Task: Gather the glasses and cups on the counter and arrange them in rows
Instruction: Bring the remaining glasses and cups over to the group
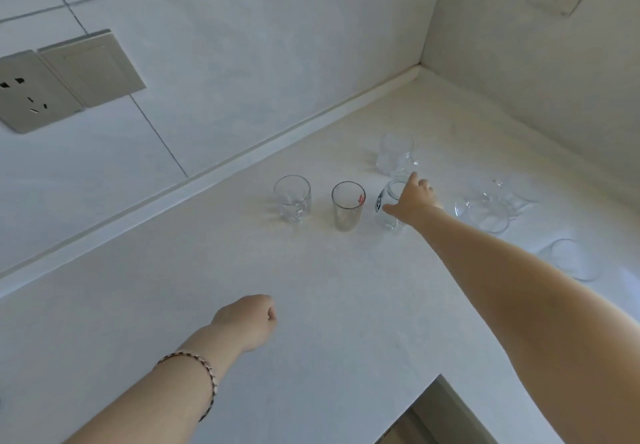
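Your right hand [412,201] is reaching across the white stone counter [207,270] and gripping a clear glass with a dark blue mark [385,215], with the thumb on its near side and the forefinger at the far rim. That glass is standing upright at the right end of a row, beside a clear straight tumbler with red print [348,205] and a clear footed glass [292,198]. Your left hand [247,320] is sitting curled in a fist nearer you, holding nothing. More clear glasses [485,213] are clustering further right.
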